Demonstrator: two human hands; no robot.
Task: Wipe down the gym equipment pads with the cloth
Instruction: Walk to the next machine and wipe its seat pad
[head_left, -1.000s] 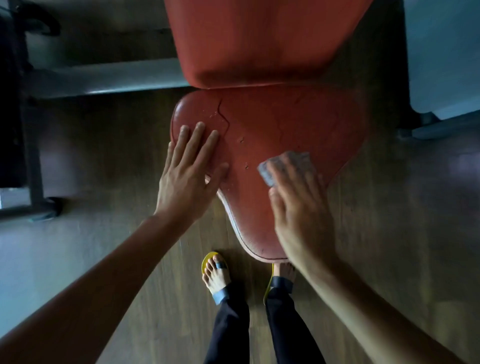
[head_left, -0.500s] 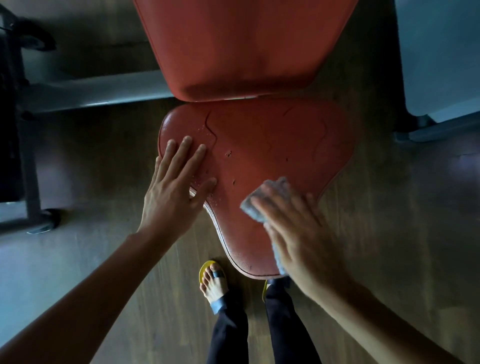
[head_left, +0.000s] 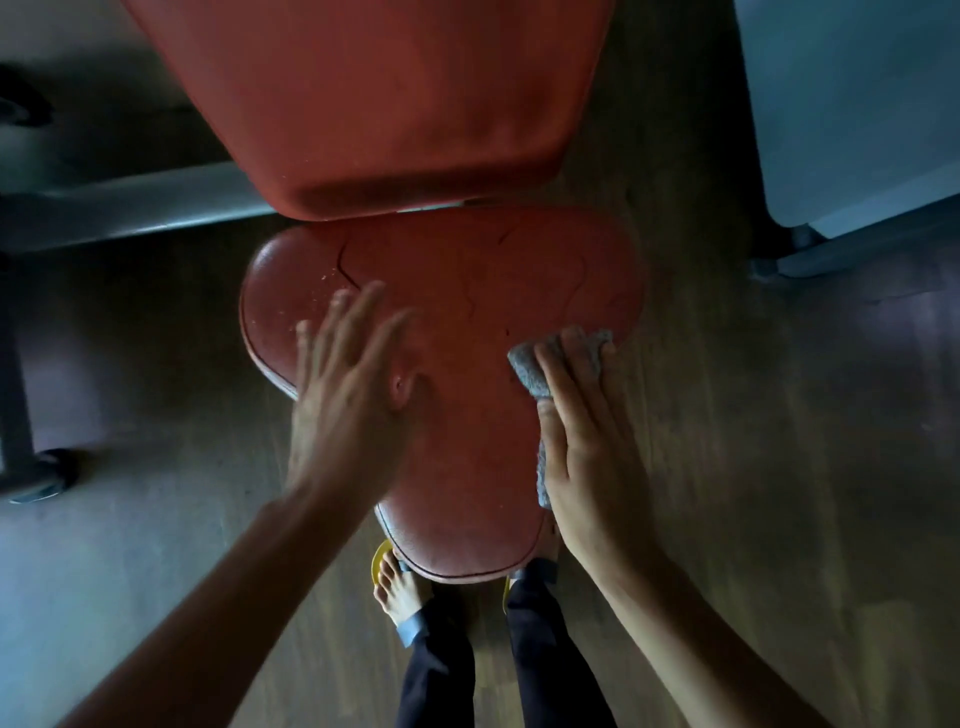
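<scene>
A red, cracked seat pad (head_left: 467, 291) lies below me, with a larger red back pad (head_left: 374, 93) above it. My right hand (head_left: 587, 447) lies flat with straight fingers on a grey cloth (head_left: 535, 374), pressing it onto the seat pad's right edge. The cloth shows beyond my fingertips and along my thumb. My left hand (head_left: 348, 395) is spread open over the left half of the seat pad, slightly blurred; I cannot tell whether it touches the pad.
A grey metal frame bar (head_left: 130, 208) runs left from the pads, and a dark upright with a foot (head_left: 31, 478) stands at far left. A pale blue machine base (head_left: 852, 104) fills the top right. My sandalled feet (head_left: 397, 587) stand on the wooden floor under the seat's tip.
My right hand slid the cloth from the seat's lower middle out to its right edge. My left hand moved from the seat's left rim inward over the pad.
</scene>
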